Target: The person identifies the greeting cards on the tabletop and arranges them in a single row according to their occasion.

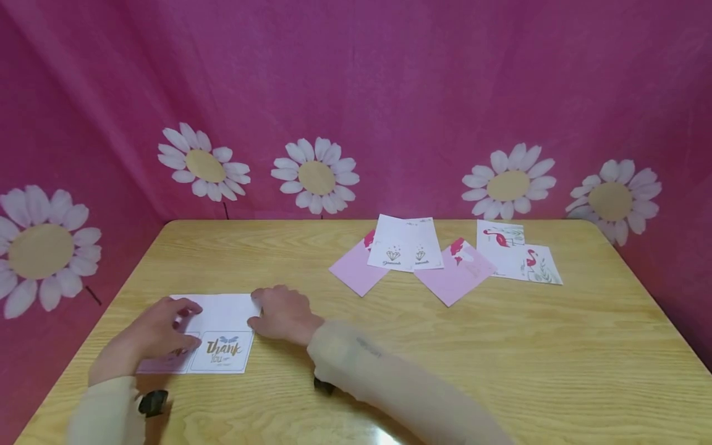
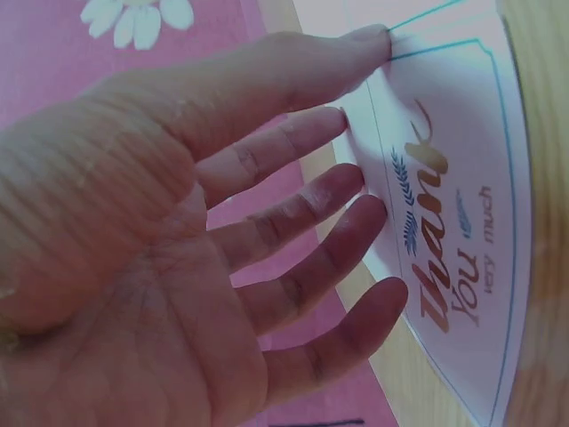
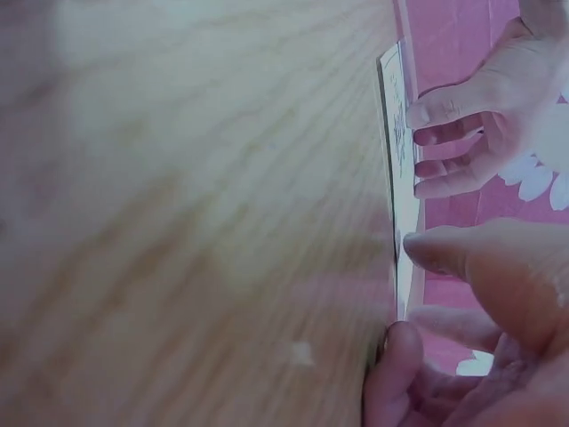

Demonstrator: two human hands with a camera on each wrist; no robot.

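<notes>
Two white cards lie side by side at the front left of the table, printed "Thank You" on their lower halves and plain white above. The right card (image 1: pixel 228 361) shows its gold lettering; the left card (image 1: pixel 161 366) is mostly hidden under my left hand (image 1: pixel 158 327). That hand arches over the cards with thumb and fingers spread, its fingertips right at the card surface in the left wrist view. My right hand (image 1: pixel 283 314) rests at the upper right corner of the right card, thumb on the card's face and other fingertips beside its edge.
Toward the back right lie a pink envelope (image 1: pixel 358 278), white diamond-print cards (image 1: pixel 405 241) overlapping it, and another pink envelope (image 1: pixel 453 281). Beyond these are white flamingo cards (image 1: pixel 500 262). A pink curtain (image 1: pixel 389 111) with daisies hangs behind the wooden table (image 1: pixel 500 352).
</notes>
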